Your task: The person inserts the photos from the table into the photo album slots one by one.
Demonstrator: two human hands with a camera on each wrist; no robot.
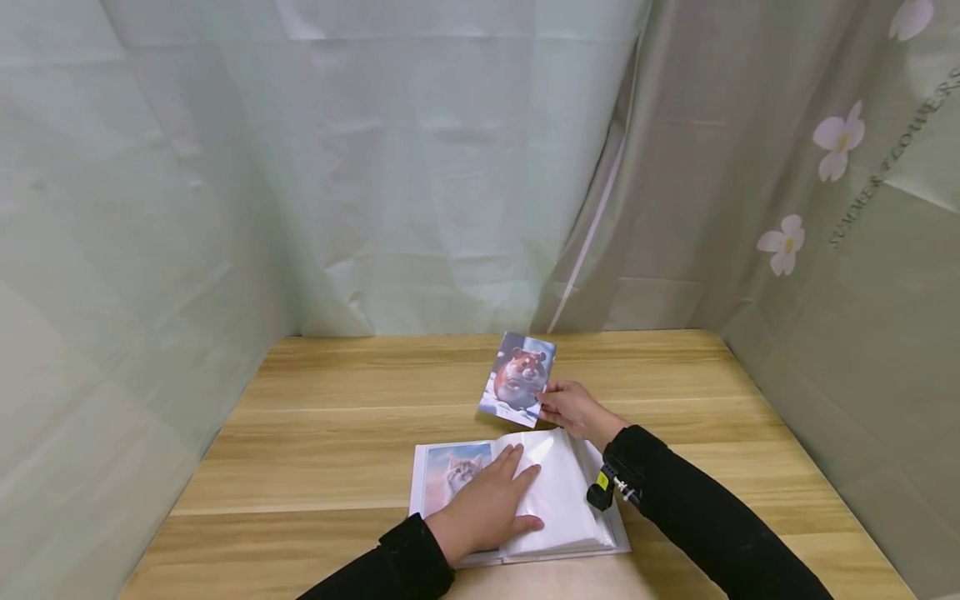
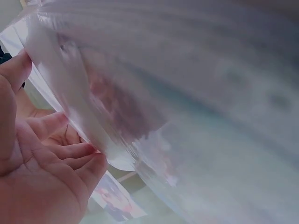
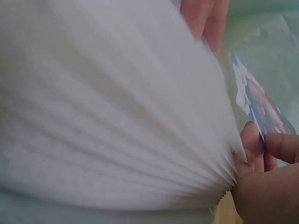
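Observation:
An open photo album [image 1: 558, 500] with clear plastic sleeves lies near the front of the table. My left hand [image 1: 486, 507] rests spread over its middle, fingers straight, partly covering a kitten picture [image 1: 438, 479] on the left page. Just beyond the album's top edge, my right hand [image 1: 576, 410] pinches the lower right side of a hamster picture card [image 1: 519, 377], tilted above the wood. In the right wrist view, that hand's thumb and fingers grip the card [image 3: 264, 107] beside the fanned page edges [image 3: 187, 154]. Sleeves fill most of the left wrist view.
The wooden table [image 1: 315, 467] spreads around the album on all sides. Pale curtains [image 1: 450, 167] hang behind it and at both sides, with printed flowers [image 1: 838, 142] on the right one. A small black wrist camera [image 1: 600, 493] hangs over the album's right page.

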